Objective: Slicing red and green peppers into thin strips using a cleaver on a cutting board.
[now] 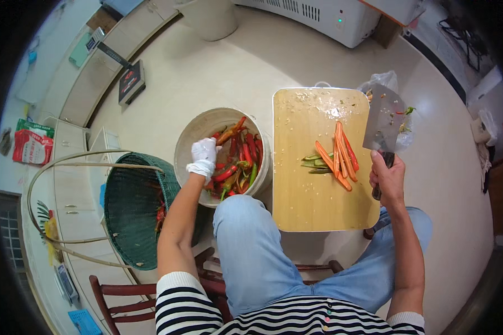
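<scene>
My left hand (203, 155), in a white glove, is over the round tub (182, 138) of red and green chili peppers (230, 172). Its fingers are closed at an orange-red pepper (231, 132), which reaches up towards the tub's far rim. In my bare right hand (390, 178) is the dark handle of a cleaver (383, 119), its broad blade held up beyond the right edge of the wooden cutting board (306, 205). Split red pepper strips (343, 155) and green ones (316, 162) lie mid-board, with seeds scattered about.
A plastic bag (404, 136) with pepper scraps lies partly behind the blade. Left of the tub stands a green woven basket (130, 209) with red peppers inside. A platform scale (132, 83) is at the upper left, a pale bin (209, 21) and a white appliance (318, 19) at the top.
</scene>
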The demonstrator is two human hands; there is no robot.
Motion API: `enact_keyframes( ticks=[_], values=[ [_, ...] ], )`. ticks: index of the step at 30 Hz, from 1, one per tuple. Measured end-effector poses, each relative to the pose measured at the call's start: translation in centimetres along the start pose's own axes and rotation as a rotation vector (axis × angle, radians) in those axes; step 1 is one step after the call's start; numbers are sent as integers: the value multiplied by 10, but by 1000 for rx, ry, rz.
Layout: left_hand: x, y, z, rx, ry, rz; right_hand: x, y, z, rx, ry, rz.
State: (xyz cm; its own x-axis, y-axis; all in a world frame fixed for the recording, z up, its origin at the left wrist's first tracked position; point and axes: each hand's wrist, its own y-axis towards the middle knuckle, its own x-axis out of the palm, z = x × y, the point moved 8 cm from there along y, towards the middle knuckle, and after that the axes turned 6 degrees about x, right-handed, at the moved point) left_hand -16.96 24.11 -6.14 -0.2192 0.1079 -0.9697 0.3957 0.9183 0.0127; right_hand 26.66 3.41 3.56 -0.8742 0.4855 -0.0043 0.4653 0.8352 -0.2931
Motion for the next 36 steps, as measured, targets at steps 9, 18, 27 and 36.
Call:
enact_keyframes(
  ticks=[9, 18, 27, 36],
  values=[
    [-53, -39, -80, -280, -565, -45, 4, -25, 9, -69, -126, -64],
    [-149, -56, 57, -222, -2016, -123, 6, -65, -14, -504, -502, 15],
    [-141, -73, 173, -296, -2611, -301, 28, -89, -12, -613, -530, -24],
    [-140, -84, 202, -250, -2072, -45, 55, -124, -27, -1009, -646, -111]
  ],
)
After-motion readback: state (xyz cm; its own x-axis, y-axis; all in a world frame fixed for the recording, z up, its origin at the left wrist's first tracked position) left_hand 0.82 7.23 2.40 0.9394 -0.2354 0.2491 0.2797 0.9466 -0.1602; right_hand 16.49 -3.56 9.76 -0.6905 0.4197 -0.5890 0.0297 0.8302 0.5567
